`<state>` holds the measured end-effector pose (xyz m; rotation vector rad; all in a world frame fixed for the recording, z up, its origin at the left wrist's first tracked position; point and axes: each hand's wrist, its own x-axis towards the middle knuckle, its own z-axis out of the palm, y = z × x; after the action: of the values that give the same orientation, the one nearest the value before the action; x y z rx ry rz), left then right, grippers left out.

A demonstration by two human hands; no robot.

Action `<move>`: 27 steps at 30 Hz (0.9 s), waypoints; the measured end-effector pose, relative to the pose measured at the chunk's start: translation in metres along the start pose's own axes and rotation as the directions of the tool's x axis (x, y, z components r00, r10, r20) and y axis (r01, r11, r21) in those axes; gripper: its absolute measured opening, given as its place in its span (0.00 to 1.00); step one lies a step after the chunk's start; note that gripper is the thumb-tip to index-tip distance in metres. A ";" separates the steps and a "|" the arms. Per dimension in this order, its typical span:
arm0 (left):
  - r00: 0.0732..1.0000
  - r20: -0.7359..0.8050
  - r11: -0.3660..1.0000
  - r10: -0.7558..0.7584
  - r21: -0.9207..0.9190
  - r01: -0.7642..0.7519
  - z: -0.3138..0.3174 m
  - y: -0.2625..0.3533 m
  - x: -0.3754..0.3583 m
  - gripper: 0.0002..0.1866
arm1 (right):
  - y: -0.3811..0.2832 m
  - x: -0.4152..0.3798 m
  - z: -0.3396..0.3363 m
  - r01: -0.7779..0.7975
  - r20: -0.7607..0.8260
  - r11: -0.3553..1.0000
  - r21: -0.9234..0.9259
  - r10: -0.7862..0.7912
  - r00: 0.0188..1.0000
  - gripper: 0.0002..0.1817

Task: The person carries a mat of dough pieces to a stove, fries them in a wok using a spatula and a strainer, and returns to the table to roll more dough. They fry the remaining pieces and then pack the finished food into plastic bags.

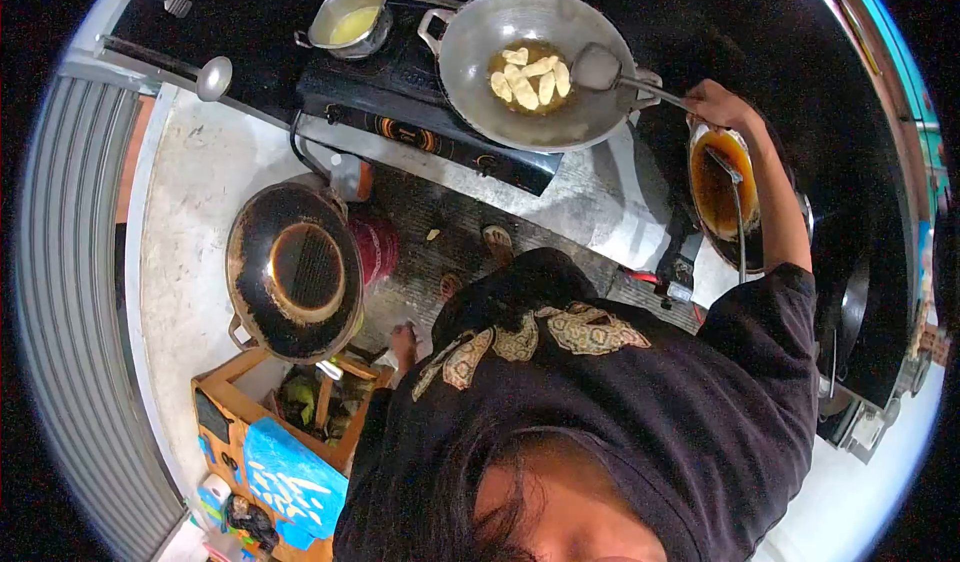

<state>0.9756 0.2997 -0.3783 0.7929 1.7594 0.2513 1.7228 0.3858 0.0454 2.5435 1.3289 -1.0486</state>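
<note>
My right hand is closed round the handle of a wide-bladed spatula. Its blade rests in the large metal wok, beside several pale, oblong pieces of food lying in a little oil. The wok stands on a black gas stove. Below my right forearm is a pan of brown oil with a metal utensil leaning in it. Low at my side hangs my left hand, its fingers loosely apart and nothing visible in them. The dark wok is nearest to it.
A small pot of yellowish liquid sits on the stove's left. A ladle lies at the counter's left edge. Below the dark wok stands a wooden crate with a blue printed cloth. A ribbed shutter lines the left.
</note>
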 end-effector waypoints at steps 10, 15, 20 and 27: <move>0.992 -0.038 0.953 0.123 0.284 -0.108 0.009 -0.023 -0.002 0.14 | 0.001 0.034 0.090 -0.005 0.140 0.774 0.634 -0.109 0.984 0.12; 0.761 0.459 0.360 0.458 0.687 -0.631 -0.020 -0.077 0.007 0.12 | -0.022 0.044 0.117 0.018 0.043 0.691 0.723 -0.070 0.997 0.12; 0.787 0.406 0.178 0.464 0.828 -0.532 -0.016 -0.074 0.004 0.08 | -0.022 0.047 0.114 0.136 -0.036 0.717 0.684 -0.153 0.988 0.12; 0.849 0.322 0.278 0.418 0.845 -0.457 -0.009 -0.077 0.014 0.09 | -0.056 0.021 0.079 0.218 -0.136 0.798 0.561 -0.171 0.976 0.13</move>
<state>0.9359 0.2528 -0.4278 2.1098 1.4988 -0.4521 1.6474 0.4057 -0.0147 2.9267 1.5041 -1.6249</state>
